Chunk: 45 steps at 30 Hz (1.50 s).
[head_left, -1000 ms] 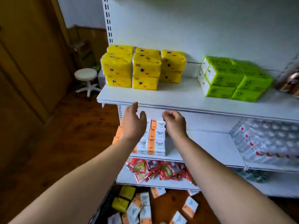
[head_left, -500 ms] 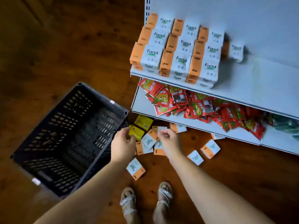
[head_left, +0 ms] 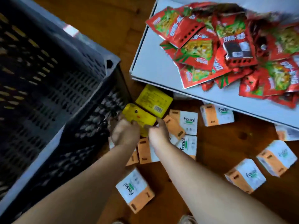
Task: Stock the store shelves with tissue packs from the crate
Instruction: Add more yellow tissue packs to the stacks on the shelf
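Observation:
A yellow tissue pack (head_left: 137, 117) with a duck face lies on the wooden floor beside the dark crate (head_left: 53, 88). My left hand (head_left: 124, 133) grips its near left end and my right hand (head_left: 158, 133) holds its near right end. A second yellow tissue pack (head_left: 153, 101) lies just behind it, barcode side up. Several orange-and-white Facial tissue packs (head_left: 187, 122) are scattered on the floor around my hands. The crate lies tipped on its side at the left.
The bottom white shelf (head_left: 155, 65) juts out at the upper right, loaded with several red snack packets (head_left: 226, 46). More Facial packs (head_left: 246, 175) lie on the floor to the right, and one (head_left: 134, 189) between my forearms.
My view dropped from the upper shelves to the floor. Both hands came down from the shelf to the scattered packs and now hold the yellow duck-face pack.

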Each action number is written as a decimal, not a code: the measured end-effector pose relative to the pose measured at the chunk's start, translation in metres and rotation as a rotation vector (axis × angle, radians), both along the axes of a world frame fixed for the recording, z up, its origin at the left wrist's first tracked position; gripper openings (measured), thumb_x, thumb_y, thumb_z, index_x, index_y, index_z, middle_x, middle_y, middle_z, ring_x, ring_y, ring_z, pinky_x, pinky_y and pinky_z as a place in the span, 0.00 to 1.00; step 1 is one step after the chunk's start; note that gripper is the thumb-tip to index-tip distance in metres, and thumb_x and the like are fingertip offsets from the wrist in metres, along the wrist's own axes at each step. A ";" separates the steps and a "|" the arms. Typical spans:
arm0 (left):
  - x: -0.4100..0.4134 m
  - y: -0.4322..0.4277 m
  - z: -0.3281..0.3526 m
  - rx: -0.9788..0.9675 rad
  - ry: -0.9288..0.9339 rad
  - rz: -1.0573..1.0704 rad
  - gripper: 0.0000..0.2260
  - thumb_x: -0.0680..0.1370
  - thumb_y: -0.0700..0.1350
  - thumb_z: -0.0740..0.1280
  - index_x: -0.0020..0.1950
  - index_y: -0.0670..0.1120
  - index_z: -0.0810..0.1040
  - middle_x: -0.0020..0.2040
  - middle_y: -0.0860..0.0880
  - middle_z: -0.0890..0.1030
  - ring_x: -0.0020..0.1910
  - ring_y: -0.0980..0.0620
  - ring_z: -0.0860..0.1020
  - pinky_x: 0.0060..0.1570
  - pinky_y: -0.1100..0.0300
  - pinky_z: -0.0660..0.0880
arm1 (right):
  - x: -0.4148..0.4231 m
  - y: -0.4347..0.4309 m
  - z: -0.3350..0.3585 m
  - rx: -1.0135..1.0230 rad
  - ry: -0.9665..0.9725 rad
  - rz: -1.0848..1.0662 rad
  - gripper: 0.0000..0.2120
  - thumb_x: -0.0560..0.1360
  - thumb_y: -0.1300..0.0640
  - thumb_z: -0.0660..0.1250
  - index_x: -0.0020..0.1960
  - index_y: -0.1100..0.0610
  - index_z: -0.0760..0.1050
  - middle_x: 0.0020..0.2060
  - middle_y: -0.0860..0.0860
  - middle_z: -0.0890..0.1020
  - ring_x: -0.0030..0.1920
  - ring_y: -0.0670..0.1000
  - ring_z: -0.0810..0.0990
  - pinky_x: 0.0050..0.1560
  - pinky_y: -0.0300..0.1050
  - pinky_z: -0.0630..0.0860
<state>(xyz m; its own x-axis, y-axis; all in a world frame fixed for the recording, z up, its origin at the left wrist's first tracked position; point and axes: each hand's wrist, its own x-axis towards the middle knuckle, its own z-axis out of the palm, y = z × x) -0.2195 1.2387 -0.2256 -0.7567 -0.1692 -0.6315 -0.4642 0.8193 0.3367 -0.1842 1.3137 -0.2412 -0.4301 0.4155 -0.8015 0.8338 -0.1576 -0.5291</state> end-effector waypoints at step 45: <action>0.019 0.023 0.695 0.822 0.317 0.125 0.18 0.74 0.43 0.66 0.61 0.46 0.67 0.47 0.48 0.75 0.47 0.47 0.74 0.50 0.54 0.72 | 0.057 0.070 0.700 0.248 0.684 -0.436 0.08 0.72 0.60 0.69 0.36 0.53 0.73 0.37 0.51 0.78 0.40 0.51 0.75 0.39 0.41 0.70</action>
